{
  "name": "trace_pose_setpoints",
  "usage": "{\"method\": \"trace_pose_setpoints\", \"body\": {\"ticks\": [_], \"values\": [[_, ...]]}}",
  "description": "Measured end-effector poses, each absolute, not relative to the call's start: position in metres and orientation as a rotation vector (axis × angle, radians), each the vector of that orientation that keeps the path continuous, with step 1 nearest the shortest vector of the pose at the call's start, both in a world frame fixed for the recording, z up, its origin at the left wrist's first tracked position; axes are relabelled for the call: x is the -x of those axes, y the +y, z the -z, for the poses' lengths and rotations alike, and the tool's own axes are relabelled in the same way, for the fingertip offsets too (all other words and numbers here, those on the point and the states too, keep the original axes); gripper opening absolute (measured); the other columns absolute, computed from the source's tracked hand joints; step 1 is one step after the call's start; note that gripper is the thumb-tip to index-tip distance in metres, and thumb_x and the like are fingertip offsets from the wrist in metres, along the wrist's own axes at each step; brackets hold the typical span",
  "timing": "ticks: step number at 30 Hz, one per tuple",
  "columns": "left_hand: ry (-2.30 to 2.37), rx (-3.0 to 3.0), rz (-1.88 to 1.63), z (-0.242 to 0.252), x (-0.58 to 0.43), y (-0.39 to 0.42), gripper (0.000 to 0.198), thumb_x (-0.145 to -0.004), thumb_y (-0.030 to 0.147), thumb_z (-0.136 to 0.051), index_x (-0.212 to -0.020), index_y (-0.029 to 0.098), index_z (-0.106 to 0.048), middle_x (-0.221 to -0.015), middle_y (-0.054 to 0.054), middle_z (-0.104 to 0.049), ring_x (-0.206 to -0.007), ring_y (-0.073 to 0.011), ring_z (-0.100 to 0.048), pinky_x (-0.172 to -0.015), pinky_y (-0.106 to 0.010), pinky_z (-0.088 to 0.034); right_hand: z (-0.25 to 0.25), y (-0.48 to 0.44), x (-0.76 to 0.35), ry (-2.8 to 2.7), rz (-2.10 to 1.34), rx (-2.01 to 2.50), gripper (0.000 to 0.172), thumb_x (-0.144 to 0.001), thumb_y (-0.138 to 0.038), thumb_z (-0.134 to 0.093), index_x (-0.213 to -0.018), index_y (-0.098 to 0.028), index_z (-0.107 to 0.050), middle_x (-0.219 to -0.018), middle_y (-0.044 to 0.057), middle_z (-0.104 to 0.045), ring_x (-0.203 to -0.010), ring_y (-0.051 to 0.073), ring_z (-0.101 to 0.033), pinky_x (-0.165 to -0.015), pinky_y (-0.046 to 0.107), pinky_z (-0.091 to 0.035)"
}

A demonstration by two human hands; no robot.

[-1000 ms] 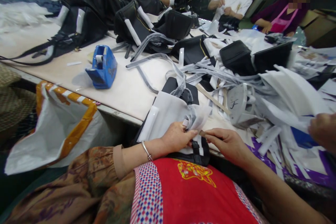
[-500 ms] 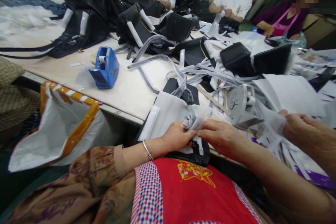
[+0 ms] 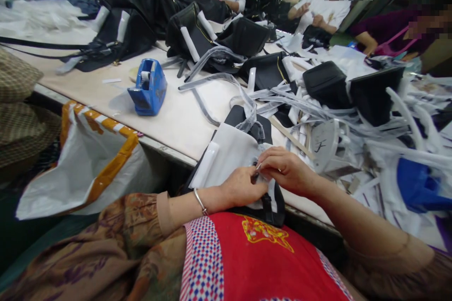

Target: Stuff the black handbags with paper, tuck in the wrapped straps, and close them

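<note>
A black bag [image 3: 276, 209] lies at the table edge against my body, a white sheet [image 3: 235, 143] covering its front and a rolled white piece [image 3: 206, 162] along its left side. My left hand [image 3: 243, 186] is closed over the bag, thumb and fingers pinching a strap part wrapped in translucent white material [image 3: 262, 148]. Just to its right, my right hand [image 3: 284, 167] has its fingertips pressed together on the same wrapping, touching the left fingers. Exactly what lies inside the wrapping is hidden by my fingers. A black strap with a buckle [image 3: 267, 207] shows below my hands.
A blue tape dispenser [image 3: 150, 88] stands at left, a grey one [image 3: 330, 146] at right. Several black bags [image 3: 243, 36] and plastic-covered straps [image 3: 226, 77] lie beyond. An open white sack [image 3: 83, 169] hangs at the front edge. Co-workers [image 3: 318, 9] are across the table.
My right hand has moved up and left, closing in on my left fingers; the loose wrapping looks gathered tighter. Another person's hands with white material at the right have left view, uncovering a blue object.
</note>
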State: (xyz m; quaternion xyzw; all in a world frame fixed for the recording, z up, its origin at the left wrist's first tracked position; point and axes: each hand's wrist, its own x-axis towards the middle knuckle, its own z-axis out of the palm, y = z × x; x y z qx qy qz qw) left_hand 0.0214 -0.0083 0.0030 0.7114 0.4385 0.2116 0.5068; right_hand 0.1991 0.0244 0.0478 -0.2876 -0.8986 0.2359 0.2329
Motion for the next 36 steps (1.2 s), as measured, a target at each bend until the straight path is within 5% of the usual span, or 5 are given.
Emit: {"method": "trace_pose_setpoints", "body": {"ticks": [16,23,29,33,36], "values": [[1.025,-1.496,-0.482,0.009,-0.029,-0.005,0.031,-0.089,0.037,-0.052,-0.081,0.014,-0.072,-0.066,-0.003,-0.067,-0.060,-0.0158,-0.063,-0.054,-0.023,-0.044,-0.068,0.039,-0.196,-2.659,-0.924,0.836,0.014,-0.092,-0.019,-0.059,-0.091,-0.018,-0.073,-0.098,0.008,-0.072,-0.092,0.017,-0.065,-0.084,0.030,-0.051],[1.051,-1.541,-0.445,0.015,-0.028,-0.005,0.037,-0.089,0.046,-0.051,-0.078,0.015,-0.069,-0.067,-0.004,-0.069,-0.062,-0.0165,-0.063,-0.053,-0.023,-0.041,-0.083,0.049,-0.175,-2.918,-0.819,1.170,0.009,-0.084,-0.017,-0.064,-0.079,-0.016,-0.072,-0.080,0.006,-0.069,-0.079,0.018,-0.063,-0.071,0.026,-0.045],[1.115,-1.533,-0.387,0.012,-0.028,-0.005,0.041,-0.087,0.050,-0.053,-0.076,0.014,-0.068,-0.066,-0.006,-0.069,-0.061,-0.0175,-0.062,-0.051,-0.024,-0.039,-0.096,0.056,-0.158,-3.071,-0.803,1.419,0.020,-0.079,-0.013,-0.064,-0.098,-0.015,-0.069,-0.090,0.007,-0.070,-0.082,0.018,-0.063,-0.069,0.024,-0.042],[1.121,-1.547,-0.393,0.015,-0.028,-0.004,0.041,-0.085,0.051,-0.056,-0.078,0.013,-0.069,-0.068,-0.007,-0.069,-0.064,-0.0191,-0.062,-0.051,-0.025,-0.039,-0.097,0.063,-0.145,-3.362,-0.755,1.231,0.012,-0.083,-0.013,-0.060,-0.081,-0.013,-0.072,-0.092,0.011,-0.068,-0.089,0.020,-0.063,-0.073,0.025,-0.042],[1.113,-1.532,-0.386,0.019,-0.028,-0.005,0.041,-0.085,0.051,-0.057,-0.081,0.013,-0.070,-0.071,-0.006,-0.070,-0.065,-0.0192,-0.062,-0.052,-0.026,-0.040,-0.092,0.069,-0.138,-3.509,-0.711,1.243,0.015,-0.085,-0.017,-0.060,-0.081,-0.013,-0.074,-0.091,0.010,-0.067,-0.076,0.018,-0.063,-0.063,0.026,-0.039]]}}
